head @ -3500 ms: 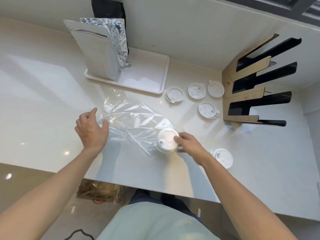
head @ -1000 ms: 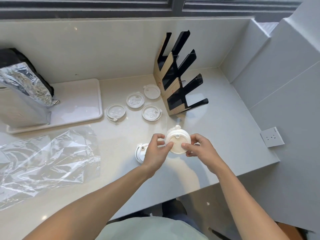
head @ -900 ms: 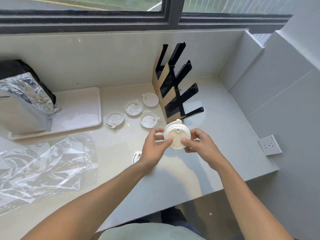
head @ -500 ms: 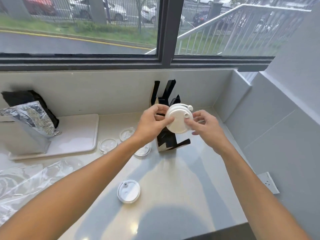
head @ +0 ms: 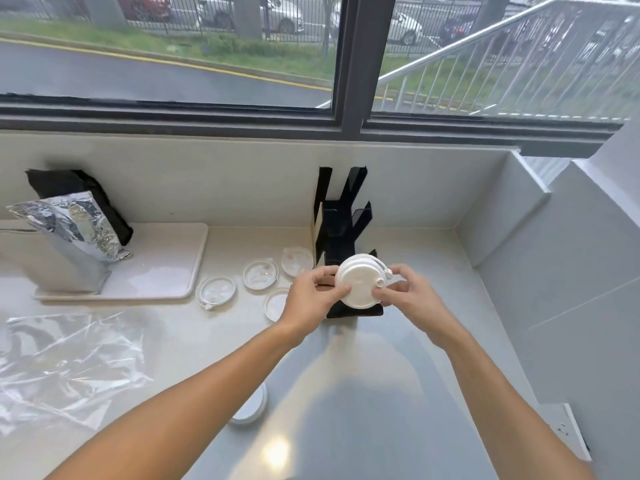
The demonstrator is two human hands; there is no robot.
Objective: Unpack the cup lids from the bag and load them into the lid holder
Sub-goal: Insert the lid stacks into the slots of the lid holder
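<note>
Near desk's back edge, at lid holder (head: 341,237): white round lid stack (head: 358,285) (spout nub right) pinched between left hand (head: 311,299) and right hand (head: 407,296), both grips grasping its rim.

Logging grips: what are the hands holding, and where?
Both hands, left and right, pinch a white lid stack by its opposite rims.
</note>
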